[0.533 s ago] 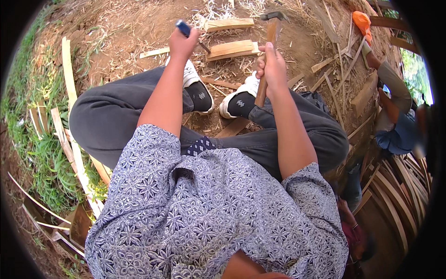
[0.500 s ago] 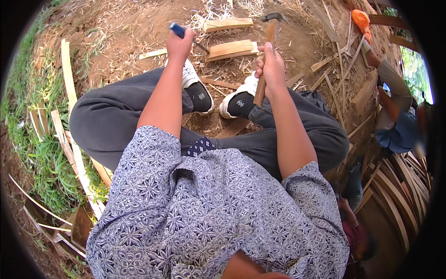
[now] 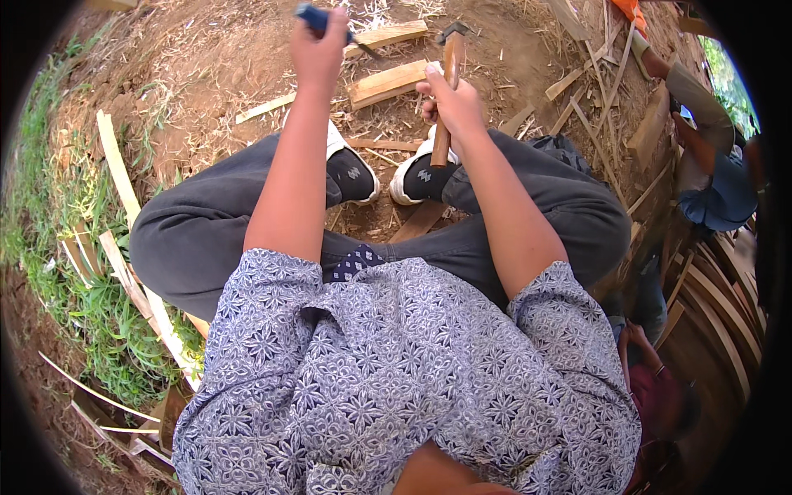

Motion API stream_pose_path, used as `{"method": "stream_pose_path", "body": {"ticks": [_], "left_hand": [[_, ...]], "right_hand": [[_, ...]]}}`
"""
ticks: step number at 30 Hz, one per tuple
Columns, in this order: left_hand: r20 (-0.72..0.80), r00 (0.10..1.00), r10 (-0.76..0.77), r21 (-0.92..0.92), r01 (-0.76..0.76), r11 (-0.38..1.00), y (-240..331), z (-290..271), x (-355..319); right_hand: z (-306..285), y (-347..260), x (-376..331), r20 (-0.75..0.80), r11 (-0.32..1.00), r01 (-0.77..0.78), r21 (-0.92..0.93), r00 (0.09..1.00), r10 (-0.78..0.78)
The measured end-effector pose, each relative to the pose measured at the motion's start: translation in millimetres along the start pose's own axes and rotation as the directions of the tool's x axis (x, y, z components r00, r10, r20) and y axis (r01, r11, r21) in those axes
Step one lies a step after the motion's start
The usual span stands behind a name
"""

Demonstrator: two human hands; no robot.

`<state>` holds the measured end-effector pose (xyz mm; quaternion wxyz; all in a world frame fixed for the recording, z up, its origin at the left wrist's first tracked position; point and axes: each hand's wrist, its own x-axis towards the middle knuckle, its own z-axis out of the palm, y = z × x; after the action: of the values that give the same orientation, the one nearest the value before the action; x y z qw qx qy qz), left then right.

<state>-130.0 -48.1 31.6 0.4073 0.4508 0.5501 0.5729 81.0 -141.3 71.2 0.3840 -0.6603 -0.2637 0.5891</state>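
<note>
My left hand (image 3: pixel 318 56) is closed around the blue handle of a chisel-like tool (image 3: pixel 313 16). Its dark shaft points right and down, and its tip is over or beside the far wood piece (image 3: pixel 396 35); whether they touch, I cannot tell. A wooden-handled hammer (image 3: pixel 449 62) stands nearly upright in my right hand (image 3: pixel 459 109), its dark metal head at the top. Just left of the hammer, a pale rectangular wood block (image 3: pixel 388 84) lies on the ground beyond my shoes, with its right end partly behind my right hand.
Wood shavings and thin offcuts (image 3: pixel 268 107) litter the brown soil. Long strips (image 3: pixel 120 169) lie in the grass at left. Several sticks and boards (image 3: pixel 606 99) are scattered at right, near another person's leg (image 3: pixel 701 111). Curved slats (image 3: pixel 718 313) are piled at lower right.
My left hand has moved farther away with the chisel-like tool, whose tip has left the near block. The hammer has shifted left and the near block sits at a steeper angle.
</note>
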Motion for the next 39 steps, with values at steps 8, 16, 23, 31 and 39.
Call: {"method": "stream_pose_path", "body": {"ticks": [8,16,23,31,39], "left_hand": [[0.444,0.884,0.149,-0.041,-0.146,0.988,17.0,77.0,-67.1],[0.613,0.789,0.051,0.549,-0.471,0.691,-35.7,28.7,-69.4],[0.478,0.849,-0.224,0.854,-0.391,0.342,-101.7,-37.8,-82.6],[0.402,0.899,-0.175,0.845,-0.291,0.448,-81.3,-21.3,-86.9],[0.258,0.938,-0.232,0.67,-0.001,0.742,-130.4,-38.8,-55.0]], "right_hand": [[-5.6,-5.2,12.7,0.007,0.918,0.058,0.392,0.998,-0.066],[-41.5,16.8,44.2,-0.279,0.872,0.103,0.478,0.959,0.04],[-30.9,12.3,38.0,-0.308,0.883,0.106,0.456,0.95,0.045],[-30.8,22.3,39.8,-0.243,0.931,0.084,0.356,0.97,0.006],[-23.4,19.0,36.1,-0.26,0.901,0.076,0.428,0.965,0.042]]}}
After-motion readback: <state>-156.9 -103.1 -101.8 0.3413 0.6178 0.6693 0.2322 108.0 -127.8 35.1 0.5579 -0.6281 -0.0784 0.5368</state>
